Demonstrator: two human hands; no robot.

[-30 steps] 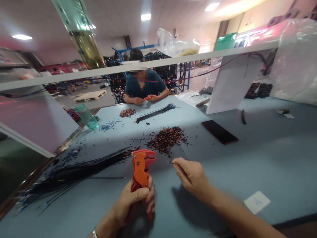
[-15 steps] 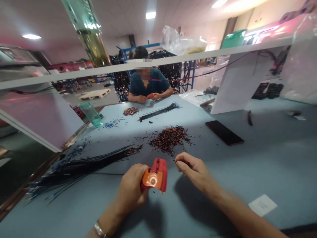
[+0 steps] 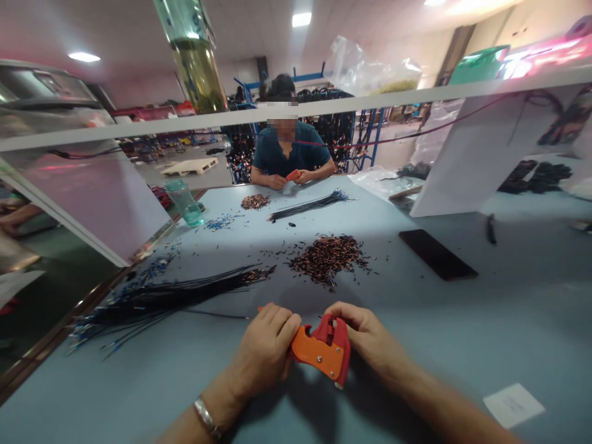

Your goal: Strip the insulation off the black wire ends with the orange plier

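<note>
My left hand (image 3: 267, 345) is closed round the handles of an orange and red wire stripper (image 3: 322, 353), whose head points right. My right hand (image 3: 365, 336) is pinched at the tool's jaws and touches them; earlier it held a thin black wire, hidden now. A bundle of long black wires (image 3: 171, 296) lies to the left on the blue table (image 3: 462, 320), and a pile of stripped copper and black bits (image 3: 329, 257) lies just beyond my hands.
A black phone (image 3: 437, 253) lies to the right, a white paper slip (image 3: 513, 405) near the front edge. Across the table a person in a dark shirt (image 3: 287, 157) holds a red tool beside another wire bundle (image 3: 308, 206). A green bottle (image 3: 184, 201) stands at the left.
My left hand turned the stripper from upright to lying sideways and lowered it. My right hand brought its thin wire up to the tool's jaws. The view shifted slightly.
</note>
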